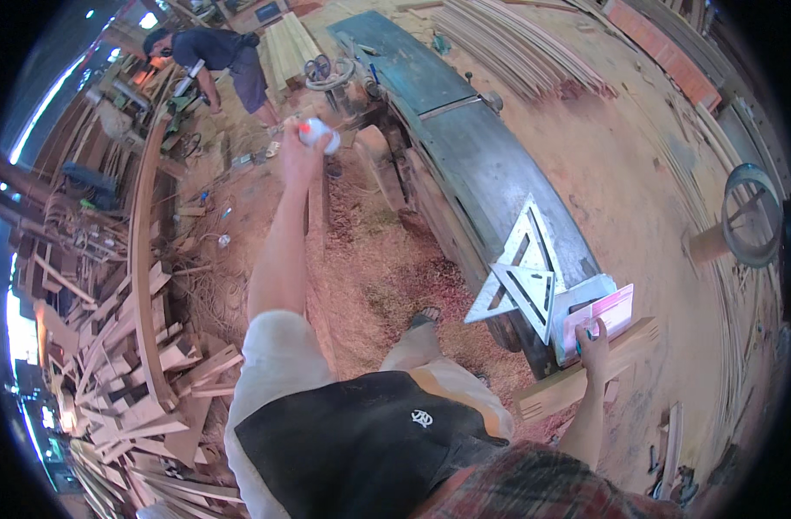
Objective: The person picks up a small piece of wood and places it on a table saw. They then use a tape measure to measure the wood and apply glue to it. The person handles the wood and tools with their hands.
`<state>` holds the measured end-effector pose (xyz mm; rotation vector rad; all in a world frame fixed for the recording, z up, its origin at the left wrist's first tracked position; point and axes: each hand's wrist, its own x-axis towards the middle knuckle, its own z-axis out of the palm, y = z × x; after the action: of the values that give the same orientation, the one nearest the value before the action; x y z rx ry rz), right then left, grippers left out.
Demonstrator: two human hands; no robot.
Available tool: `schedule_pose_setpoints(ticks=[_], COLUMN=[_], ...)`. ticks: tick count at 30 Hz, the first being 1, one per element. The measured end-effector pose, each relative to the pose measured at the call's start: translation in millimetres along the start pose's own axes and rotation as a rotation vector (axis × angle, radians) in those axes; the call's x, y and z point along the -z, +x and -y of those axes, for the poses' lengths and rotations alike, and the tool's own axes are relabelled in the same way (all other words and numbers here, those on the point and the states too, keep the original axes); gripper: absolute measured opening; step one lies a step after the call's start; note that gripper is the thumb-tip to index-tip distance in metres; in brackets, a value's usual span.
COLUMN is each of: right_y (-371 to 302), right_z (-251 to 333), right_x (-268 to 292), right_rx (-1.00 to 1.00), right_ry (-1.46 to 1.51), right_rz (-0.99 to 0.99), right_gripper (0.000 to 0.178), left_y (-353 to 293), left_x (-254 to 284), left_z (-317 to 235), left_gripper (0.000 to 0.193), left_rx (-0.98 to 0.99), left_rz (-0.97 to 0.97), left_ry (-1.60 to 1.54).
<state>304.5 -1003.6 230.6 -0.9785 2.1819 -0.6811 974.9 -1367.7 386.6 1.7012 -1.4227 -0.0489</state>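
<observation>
At the upper left my left arm reaches out, and my left hand (302,160) is wrapped round a white can (323,137) with a red spot at its top end; motion smears it a little. My right hand (594,349) is at the lower right, its fingers closed on the edge of a pink-and-white flat sheet (611,310). Something small and green shows by its fingertips. Two silver triangle squares (523,290) overlap on the near end of the long steel machine table (508,160), beside the sheet. Under the sheet runs a light wooden board (547,394).
Sawdust covers the floor around my feet. Offcuts (144,372) are heaped on the left beside a long upright plank (142,251). A handwheel (329,73) sits by the machine. Another person (218,56) bends over at the far left. Stacked boards (516,43) lie beyond the table.
</observation>
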Motion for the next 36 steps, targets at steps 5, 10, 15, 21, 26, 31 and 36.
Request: schedule_pose_setpoints(ticks=[5, 10, 15, 21, 26, 31, 36], right_y=[-14.3, -31.0, -47.9, -92.5, -136.9, -166.7, -185.0], right_z=[27.6, 34.8, 43.9, 74.9, 99.3, 92.8, 76.3], right_x=[-27.7, -53.7, -75.8, -82.2, -92.9, -118.9, -144.1], right_rx=[-0.145, -0.203, -0.186, -0.27, -0.269, -0.399, -0.402], right_ry=[-0.076, -0.119, -0.045, -0.041, 0.108, 0.238, 0.523], right_rz=[-0.161, -0.311, -0.492, -0.657, -0.776, -0.815, -0.885], right_gripper=[0.09, 0.085, 0.081, 0.081, 0.078, 0.077, 0.071], left_y=[148.2, 231.6, 299.7, 358.7, 351.2, 324.4, 307.0], left_x=[-61.6, -129.0, -196.9, -236.3, -232.4, -228.8, -201.3], left_z=[29.1, 70.5, 132.3, 162.1, 134.7, 110.2, 102.7], left_gripper=[0.073, 0.073, 0.067, 0.075, 0.08, 0.088, 0.095], left_rx=[-0.025, 0.018, -0.126, 0.103, 0.064, 0.132, 0.268], left_rz=[-0.057, -0.029, 0.145, 0.402, 0.286, 0.16, 0.201], left_ry=[0.035, 0.084, 0.275, 0.058, 0.246, 0.294, 0.306])
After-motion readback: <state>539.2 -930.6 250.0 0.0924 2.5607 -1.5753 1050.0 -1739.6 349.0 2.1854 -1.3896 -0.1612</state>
